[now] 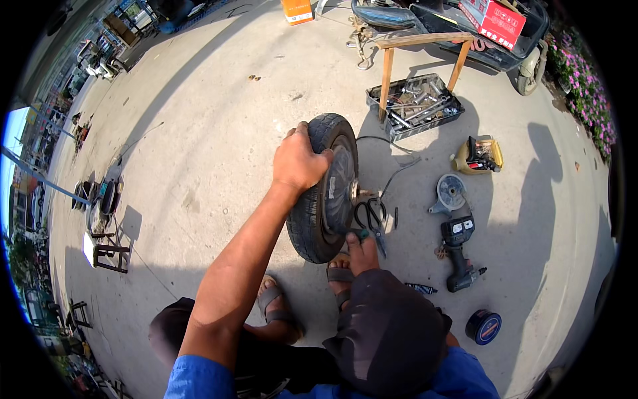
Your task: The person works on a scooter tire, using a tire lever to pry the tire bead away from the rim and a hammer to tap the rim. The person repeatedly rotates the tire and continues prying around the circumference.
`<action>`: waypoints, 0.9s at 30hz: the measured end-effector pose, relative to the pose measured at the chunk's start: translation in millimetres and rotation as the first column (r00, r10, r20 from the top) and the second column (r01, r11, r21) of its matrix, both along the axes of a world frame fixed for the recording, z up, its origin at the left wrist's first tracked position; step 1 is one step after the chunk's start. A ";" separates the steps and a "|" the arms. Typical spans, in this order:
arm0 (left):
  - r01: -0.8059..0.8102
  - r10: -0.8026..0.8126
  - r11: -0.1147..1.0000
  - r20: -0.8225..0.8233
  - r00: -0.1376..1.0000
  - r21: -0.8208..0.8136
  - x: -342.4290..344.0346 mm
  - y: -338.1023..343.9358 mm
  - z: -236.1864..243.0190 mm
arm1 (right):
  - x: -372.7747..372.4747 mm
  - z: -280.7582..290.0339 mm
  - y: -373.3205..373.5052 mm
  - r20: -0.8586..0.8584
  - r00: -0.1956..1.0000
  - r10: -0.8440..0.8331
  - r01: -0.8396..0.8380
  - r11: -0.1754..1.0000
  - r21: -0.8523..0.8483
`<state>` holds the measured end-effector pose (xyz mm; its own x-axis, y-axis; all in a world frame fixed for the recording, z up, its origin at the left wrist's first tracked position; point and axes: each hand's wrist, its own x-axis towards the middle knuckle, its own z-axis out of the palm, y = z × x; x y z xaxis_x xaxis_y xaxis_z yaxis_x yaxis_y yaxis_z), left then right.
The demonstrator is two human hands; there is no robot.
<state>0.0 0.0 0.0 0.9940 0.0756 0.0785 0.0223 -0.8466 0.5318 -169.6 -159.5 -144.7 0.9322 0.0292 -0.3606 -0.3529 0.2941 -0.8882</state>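
My left hand (299, 159) grips the black tyre of a small wheel (314, 219), held upright above my sandalled feet; its grey hub with axle faces right. My right hand (362, 256) is closed on a green-handled tool (361, 233) at the lower right of the rim; the tool's far end is unclear. Black-handled scissors (365, 216) lie just right of the wheel, beside a black cable (405, 149). A cordless power tool (456, 256), a grey disc part (450, 193) and a round blue-and-black tin (483, 326) lie on the concrete to the right.
A crate of wrenches (448, 113) sits by a wooden stand (425, 40), behind a yellow container (463, 157). A scooter (528, 63) carries a red box (492, 20); an orange box (298, 10) is at top. Stools (109, 253) stand left, pink flowers (578, 86) at right.
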 end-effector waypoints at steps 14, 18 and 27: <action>-0.029 0.031 0.998 0.034 0.999 -0.046 -6.8 -22.6 -0.7 | 0.0 26.1 -18.7 -0.040 0.997 -0.058 0.055 0.995 -0.083; -0.028 0.030 0.999 0.050 0.998 -0.029 -8.9 -24.0 0.5 | -0.8 28.9 -17.8 -0.078 0.996 -0.053 0.050 0.998 -0.047; -0.028 0.028 0.999 0.036 0.999 -0.023 -10.5 -24.2 5.1 | -0.7 29.5 -17.9 -0.137 0.990 -0.029 0.026 0.999 -0.019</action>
<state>-10.5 -24.2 5.1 0.9881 0.1054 0.1121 0.0263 -0.8335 0.5519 -170.3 -177.4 -115.2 0.8745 -0.0032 -0.4851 -0.4634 0.2902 -0.8373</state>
